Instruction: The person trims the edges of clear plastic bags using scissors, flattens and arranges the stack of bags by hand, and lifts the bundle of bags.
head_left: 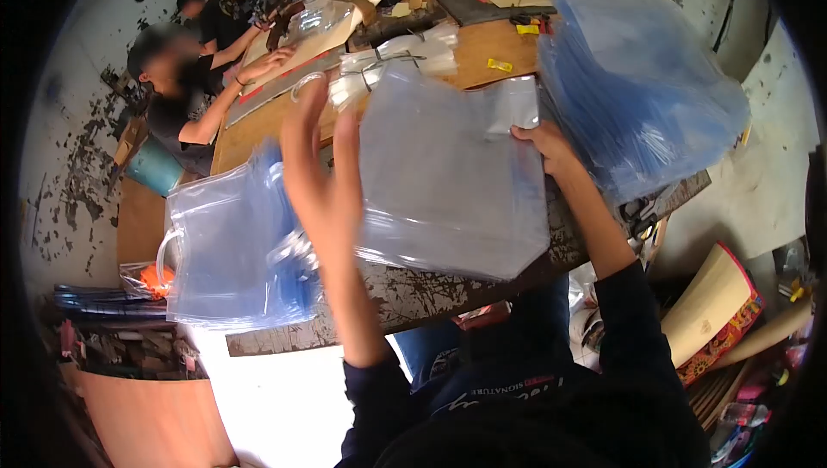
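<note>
A clear plastic sheet or bag [448, 179] lies at the middle, over the near edge of the table. My right hand [547, 145] pinches its upper right side near a small shiny flap [515, 104]. My left hand [323, 171] is raised at the bag's left side, fingers stretched up and apart, slightly blurred. To the left of that hand is a stack of clear bags [228, 244] with a white loop handle [165, 257]. A tall pile of bluish clear plastic [642, 89] stands to the right of my right hand.
Two people [177, 80] [211, 24] are at the far left side of the table [491, 41]. Tied white strips [401, 59] and a yellow item [500, 65] lie beyond the bag. Scissors-like black handles [642, 220] are at the right edge. Rolled material [711, 304] stands lower right.
</note>
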A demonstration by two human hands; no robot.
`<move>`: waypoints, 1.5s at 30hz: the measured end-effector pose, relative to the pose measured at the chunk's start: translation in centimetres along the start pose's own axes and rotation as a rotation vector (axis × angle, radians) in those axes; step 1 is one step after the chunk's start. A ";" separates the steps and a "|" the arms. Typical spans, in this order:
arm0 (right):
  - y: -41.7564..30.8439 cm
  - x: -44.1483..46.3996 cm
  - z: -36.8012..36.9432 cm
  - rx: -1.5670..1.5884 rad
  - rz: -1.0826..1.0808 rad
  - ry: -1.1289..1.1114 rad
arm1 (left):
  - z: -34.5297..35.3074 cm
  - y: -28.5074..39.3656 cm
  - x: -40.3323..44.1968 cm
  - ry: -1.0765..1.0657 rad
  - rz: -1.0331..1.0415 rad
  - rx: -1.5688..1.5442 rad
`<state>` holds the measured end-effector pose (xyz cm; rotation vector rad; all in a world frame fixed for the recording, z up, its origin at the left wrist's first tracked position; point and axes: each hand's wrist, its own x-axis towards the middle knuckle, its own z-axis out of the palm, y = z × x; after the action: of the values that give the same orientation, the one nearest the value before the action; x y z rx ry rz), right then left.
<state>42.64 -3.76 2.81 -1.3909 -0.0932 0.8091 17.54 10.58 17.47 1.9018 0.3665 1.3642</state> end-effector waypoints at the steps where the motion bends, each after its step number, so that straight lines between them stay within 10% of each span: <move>1: -0.4 0.0 0.1 -0.013 -0.001 -0.009 | 0.3 1.7 -3.9 0.207 -0.008 -0.004; 3: -0.3 -0.6 0.2 0.024 -0.031 -0.046 | 1.4 1.2 -11.7 0.501 -0.252 -0.073; 13: -2.7 -4.6 3.6 -0.048 -0.490 0.056 | 0.4 -0.5 -14.7 0.453 -1.112 -0.883; 20: -11.3 -12.0 5.3 -0.283 -0.886 0.049 | -0.2 1.7 -10.5 0.185 -1.129 -1.233; 22: -13.6 -15.2 5.2 -0.164 -1.037 0.032 | 0.3 3.1 -8.8 0.127 -0.960 -1.148; 24: -15.9 -19.5 5.9 -0.033 -0.908 0.512 | 1.9 6.5 -5.5 0.250 -0.794 -1.068; 31: -28.4 -23.1 -8.0 0.099 -1.254 0.377 | 11.7 13.9 9.9 -0.378 -0.173 -1.319; 39: -19.2 -12.3 -25.2 0.316 -0.769 0.712 | 26.3 5.8 4.4 -0.588 -0.991 -1.047; 45: -17.2 -13.3 -23.5 0.470 -0.830 0.648 | 26.0 5.8 5.9 -0.678 -0.832 -0.890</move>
<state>52.57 -30.05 18.23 -0.9663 0.0277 -0.3124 42.14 -0.35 21.82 1.1142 0.1239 0.1932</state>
